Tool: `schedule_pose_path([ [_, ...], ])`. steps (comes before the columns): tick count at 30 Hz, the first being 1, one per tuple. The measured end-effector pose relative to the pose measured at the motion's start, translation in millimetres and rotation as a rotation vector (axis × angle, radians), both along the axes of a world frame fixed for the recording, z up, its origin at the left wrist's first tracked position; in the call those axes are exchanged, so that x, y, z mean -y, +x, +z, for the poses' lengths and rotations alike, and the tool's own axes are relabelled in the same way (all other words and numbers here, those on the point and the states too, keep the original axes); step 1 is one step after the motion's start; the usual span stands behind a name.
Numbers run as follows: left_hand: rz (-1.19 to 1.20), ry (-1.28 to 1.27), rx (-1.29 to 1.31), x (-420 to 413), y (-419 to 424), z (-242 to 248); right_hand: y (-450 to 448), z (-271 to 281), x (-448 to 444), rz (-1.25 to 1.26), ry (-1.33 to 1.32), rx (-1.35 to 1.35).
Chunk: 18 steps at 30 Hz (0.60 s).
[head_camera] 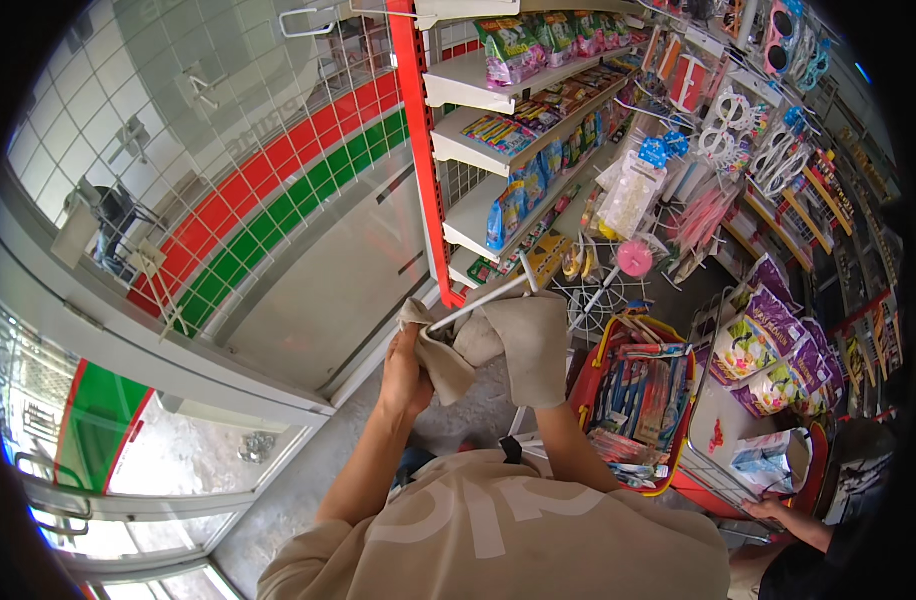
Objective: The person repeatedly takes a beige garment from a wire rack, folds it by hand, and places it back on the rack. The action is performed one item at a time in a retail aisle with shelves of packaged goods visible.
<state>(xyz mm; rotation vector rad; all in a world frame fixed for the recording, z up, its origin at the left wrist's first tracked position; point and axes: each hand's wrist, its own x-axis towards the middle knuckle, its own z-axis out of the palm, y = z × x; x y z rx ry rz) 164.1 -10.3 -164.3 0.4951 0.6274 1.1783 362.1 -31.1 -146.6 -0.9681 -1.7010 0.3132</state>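
My left hand (408, 375) grips one end of a beige cloth (537, 349) in front of my chest. A thin white metal rod (477, 304) slants up and to the right from the cloth in that hand, with a short crosspiece at its far end. The rest of the cloth bunches below the rod and drapes over my right hand. Only the right forearm shows, coming out beneath the cloth; the fingers are hidden, so their grip cannot be made out.
White shelves (469, 146) with bagged goods stand ahead, beside a wire grid panel (278, 142). A rack of hanging accessories (653, 180) is at the right. Below it are a red basket (687, 442) of packaged brushes and a cart with purple bags (773, 349). Another person's hand (764, 507) touches the cart.
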Motion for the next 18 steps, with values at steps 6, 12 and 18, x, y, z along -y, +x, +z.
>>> schedule_pose_path([
  [6, 0.075, -0.219, 0.223, -4.7, -10.6, 29.5, -16.2, -95.1, -1.3, 0.228, -0.331, -1.185],
  [12, 0.065, -0.18, 0.269, -4.1, -10.3, 47.9, -10.3, -73.5, 4.4, -0.065, -0.215, -0.395],
  [18, 0.047, -0.149, 0.27, 14.3, 29.0, 51.5, -48.1, -57.0, 10.9, -0.292, -0.092, 0.062],
])
